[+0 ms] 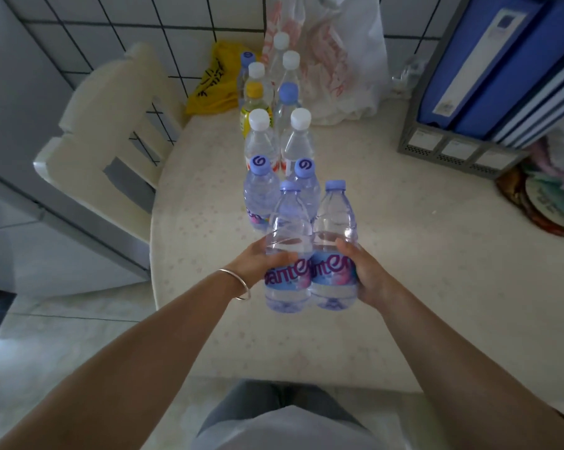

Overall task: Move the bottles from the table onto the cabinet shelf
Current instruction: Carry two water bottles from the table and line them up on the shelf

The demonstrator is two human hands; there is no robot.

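left grip [257,263] — curled round left bottle [288,241] | right grip [365,271] — curled round right bottle [334,235]

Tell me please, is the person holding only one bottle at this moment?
No: the left hand grips one blue-capped bottle and the right hand grips a second blue-capped bottle beside it.

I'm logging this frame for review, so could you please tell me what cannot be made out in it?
- Cabinet shelf: not in the head view at all.
- Rear bottles: the front rows hide their bodies; the exact count is unclear.
- Labels on the two held bottles, left and right: the left hand and right hand cover part of the lettering.
- Blue binders: cut off by the top-right edge; label text too blurred.
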